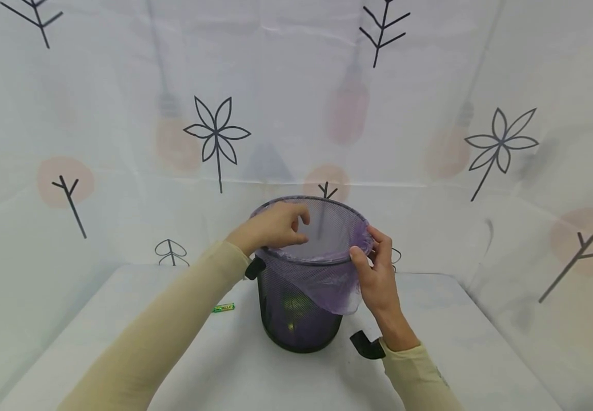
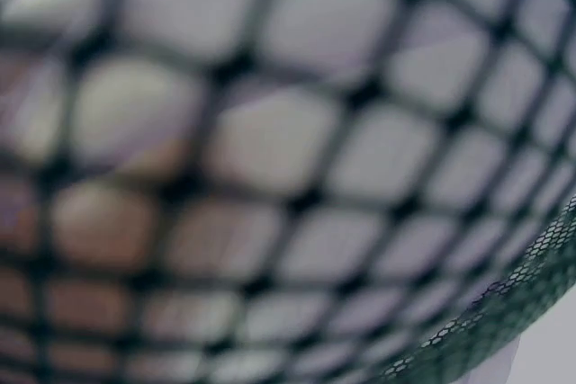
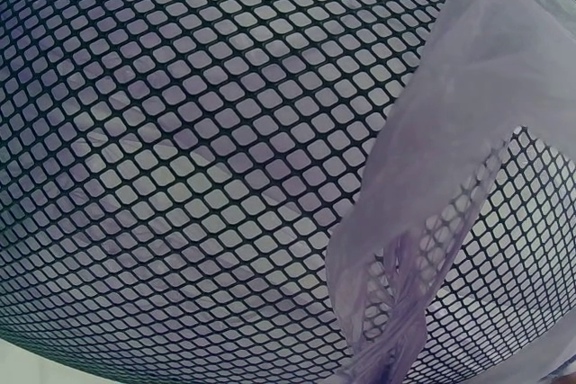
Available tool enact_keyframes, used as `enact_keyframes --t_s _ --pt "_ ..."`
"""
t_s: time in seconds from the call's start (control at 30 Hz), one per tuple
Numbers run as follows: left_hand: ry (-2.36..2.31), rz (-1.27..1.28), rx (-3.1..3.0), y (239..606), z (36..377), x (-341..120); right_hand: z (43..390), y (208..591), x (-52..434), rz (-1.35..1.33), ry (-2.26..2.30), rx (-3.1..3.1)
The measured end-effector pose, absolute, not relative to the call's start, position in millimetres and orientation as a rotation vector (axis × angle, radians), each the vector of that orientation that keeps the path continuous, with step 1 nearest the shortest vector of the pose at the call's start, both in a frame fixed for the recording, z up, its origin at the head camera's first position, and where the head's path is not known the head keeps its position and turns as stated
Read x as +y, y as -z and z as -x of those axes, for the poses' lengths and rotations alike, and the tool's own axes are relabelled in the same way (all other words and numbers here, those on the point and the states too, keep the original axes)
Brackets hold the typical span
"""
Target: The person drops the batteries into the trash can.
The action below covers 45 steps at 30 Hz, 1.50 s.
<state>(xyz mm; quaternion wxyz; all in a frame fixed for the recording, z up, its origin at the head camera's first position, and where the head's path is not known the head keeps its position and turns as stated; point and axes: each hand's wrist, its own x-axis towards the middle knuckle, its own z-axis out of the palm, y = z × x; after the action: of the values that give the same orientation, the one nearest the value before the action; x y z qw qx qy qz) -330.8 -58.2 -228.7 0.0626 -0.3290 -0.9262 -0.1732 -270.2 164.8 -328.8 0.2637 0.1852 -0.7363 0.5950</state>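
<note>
Liner [image 1: 332,285], purple plastic, sits inside the mesh bin [image 1: 299,319] at the middle of the white table [image 1: 430,319], with its top edge folded over the rim on the near-right side and hanging down the outside wall. Right hand [image 1: 376,279] pinches that folded edge at the rim, thumb and fingers curled on the film. Left hand [image 1: 276,225] is over the rim on the left, fingers bent down into the opening; looks like it grips the liner edge there, but the contact itself is hidden. Right wrist view shows the loose flap [image 3: 450,159] draped over the mesh; left wrist view is just blurred mesh [image 2: 270,168], no use. My read: seating the liner around the rim is in hand. To do it well, keep one hand anchoring the film, walk the other along the rim in short bites, pull evenly so the thin plastic doesn't snag on the wire or tear, and steady the bin, since it is light and may tip. Something dark and yellowish lies at the bottom, can't identify it. Count: one bin, one liner, two hands, one small green item [image 1: 223,308] on the table left of the bin, two black wrist mounts.
</note>
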Motion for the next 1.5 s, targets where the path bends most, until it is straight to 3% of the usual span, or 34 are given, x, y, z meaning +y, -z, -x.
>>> enact_keyframes --t_s 0.4,0.77,1.03,1.5 --pt "0.699 1.091 -2.404 225.8 327.9 -66.4 268.1 329.2 164.6 -0.491 -1.619 -1.994" --pt "0.732 1.099 -2.189 233.5 296.8 -119.7 270.8 327.7 164.8 -0.508 -1.597 -1.979" --pt "0.766 0.892 -2.121 267.5 289.3 -166.5 268.6 328.8 165.1 -0.496 -1.603 -1.981" --pt "0.774 0.832 -2.546 360.6 286.7 -203.5 269.1 329.4 165.1 -0.506 -1.602 -1.984"
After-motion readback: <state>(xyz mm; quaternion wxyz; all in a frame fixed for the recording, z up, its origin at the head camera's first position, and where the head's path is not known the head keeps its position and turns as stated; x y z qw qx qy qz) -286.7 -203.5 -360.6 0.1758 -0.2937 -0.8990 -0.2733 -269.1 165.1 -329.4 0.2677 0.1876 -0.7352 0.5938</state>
